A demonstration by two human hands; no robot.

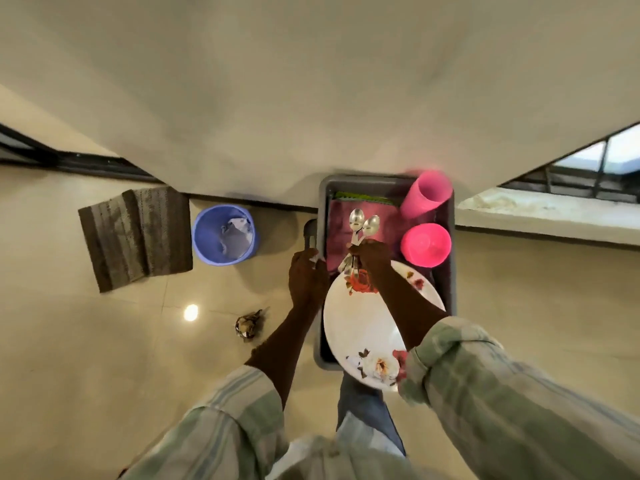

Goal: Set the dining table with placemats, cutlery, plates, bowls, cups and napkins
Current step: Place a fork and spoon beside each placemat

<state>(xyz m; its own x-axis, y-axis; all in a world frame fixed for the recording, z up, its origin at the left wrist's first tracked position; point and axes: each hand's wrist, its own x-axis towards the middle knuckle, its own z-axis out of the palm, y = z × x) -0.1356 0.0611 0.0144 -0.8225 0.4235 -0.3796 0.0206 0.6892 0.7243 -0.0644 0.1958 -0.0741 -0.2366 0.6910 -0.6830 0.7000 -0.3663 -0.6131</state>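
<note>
So a grey tray (450,271) is gripped at its left rim by the left hand (306,275), fingers curled over the edge. A bunch of spoons (362,225) is pinched by the right hand (372,252), bowls sticking up above the fist, right-centre of frame. A floral plate (363,323) and pink cups (426,244) are kept inside the tray.

Bucket (224,234), mat (136,233) on floor (104,341)
</note>
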